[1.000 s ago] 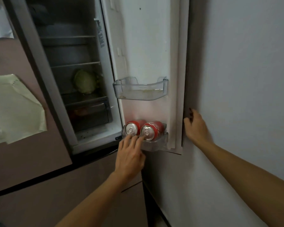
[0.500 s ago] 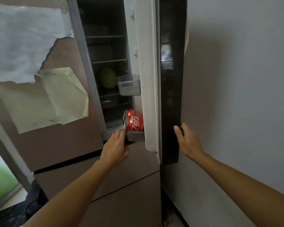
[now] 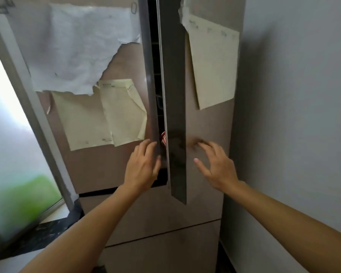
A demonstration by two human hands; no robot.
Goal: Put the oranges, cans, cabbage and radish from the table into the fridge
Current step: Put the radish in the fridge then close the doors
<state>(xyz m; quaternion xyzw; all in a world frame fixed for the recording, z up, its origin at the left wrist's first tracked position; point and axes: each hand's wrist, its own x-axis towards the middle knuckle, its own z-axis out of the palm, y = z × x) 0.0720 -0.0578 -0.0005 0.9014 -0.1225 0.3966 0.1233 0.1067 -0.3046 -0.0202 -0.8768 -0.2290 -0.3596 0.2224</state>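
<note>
Two empty, loose-fingered hands: L hand [image 3: 143, 166] at narrow gap edge, R hand [image 3: 218, 167] on fridge door [image 3: 209, 127].

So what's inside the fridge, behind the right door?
Through the narrow gap only a sliver of a red can shows, low down; the rest of it is dark. The nearly shut right door covers everything else.

Torn white sheet [image 3: 77, 48] above yellow notes [image 3: 91, 119], window [image 3: 8, 134] left

right fridge door [image 3: 207, 134] swung nearly closed
</note>
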